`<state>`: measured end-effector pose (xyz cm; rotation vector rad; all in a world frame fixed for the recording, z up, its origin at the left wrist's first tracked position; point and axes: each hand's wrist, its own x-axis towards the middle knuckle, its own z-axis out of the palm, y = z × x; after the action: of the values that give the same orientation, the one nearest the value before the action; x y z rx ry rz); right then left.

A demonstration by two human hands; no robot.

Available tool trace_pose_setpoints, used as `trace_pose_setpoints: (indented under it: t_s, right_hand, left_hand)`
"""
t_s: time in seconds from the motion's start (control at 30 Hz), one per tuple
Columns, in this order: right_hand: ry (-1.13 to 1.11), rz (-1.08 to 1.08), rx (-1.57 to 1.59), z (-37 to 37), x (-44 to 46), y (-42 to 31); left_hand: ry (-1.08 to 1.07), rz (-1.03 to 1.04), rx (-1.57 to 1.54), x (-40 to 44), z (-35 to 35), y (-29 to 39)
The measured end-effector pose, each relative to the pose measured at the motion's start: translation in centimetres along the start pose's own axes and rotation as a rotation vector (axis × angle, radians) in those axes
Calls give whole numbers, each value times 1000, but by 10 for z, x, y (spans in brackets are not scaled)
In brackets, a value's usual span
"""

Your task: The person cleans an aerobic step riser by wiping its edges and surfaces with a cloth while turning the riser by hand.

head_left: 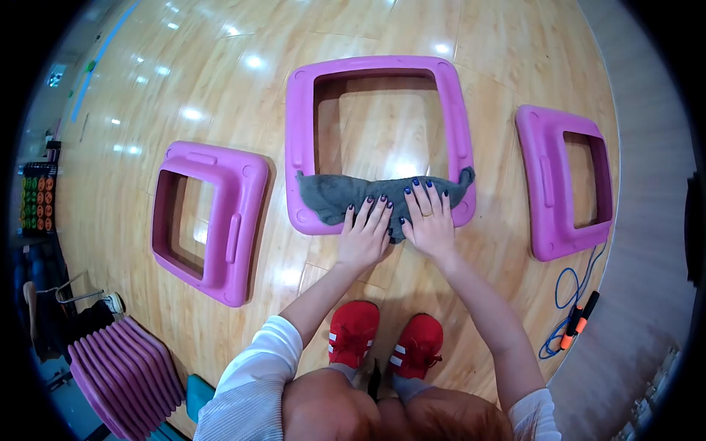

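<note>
A dark grey cloth [334, 192] lies spread along the near side of a pink-purple hollow square frame [300, 95], which rests on the floor in front of me. Both of my hands press flat on this cloth, side by side. My left hand [365, 237] has its fingers stretched out over the cloth's middle. Just right of it, my right hand [430, 224], with a ring on one finger, also lies with fingers extended. The cloth's right end bunches up at the frame's inner corner, and part of it hangs over the near edge.
Similar purple frames stand on the wooden floor, one on the left [239, 213] and one on the right [540, 184]. A blue jump rope with orange-black handles [579, 320] lies at right by the wall. Stacked purple pieces [125, 375] are at lower left, near a person's shoe [113, 302].
</note>
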<state>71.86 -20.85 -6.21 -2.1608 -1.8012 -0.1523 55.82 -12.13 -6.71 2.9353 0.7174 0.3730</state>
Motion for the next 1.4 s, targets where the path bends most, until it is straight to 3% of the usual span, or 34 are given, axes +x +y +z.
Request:
trace_pose_setpoints:
  t_s: [0.3,0.43,0.77,0.9,1.07,1.3,1.4]
  right_hand:
    - [-236,-50,12,-2,-58,-20]
    - [-327,-120,49,-8,-69,-32]
    - [-299,-392,223,14,22,-86]
    - [-361,-465,268,30,44,-114]
    - [-338,-450,284,38,45,-117]
    - [-259,-432,310,40,32,-106]
    - [-211,-399,294,38,16,-100]
  left_hand:
    - [-137,3,-93,-35,-9,12]
    - [-161,-127,-155,-61,-7,8]
    - [-200,-512,0,-79,-24,-53]
    - [-105,-526,-75,-65,-29,-101]
    - [-114,-352,-285,-43,-33,-134]
    - [-89,-388,-323,-54,-34,-107]
    - [-59,-566,-372,-73,-33,-81]
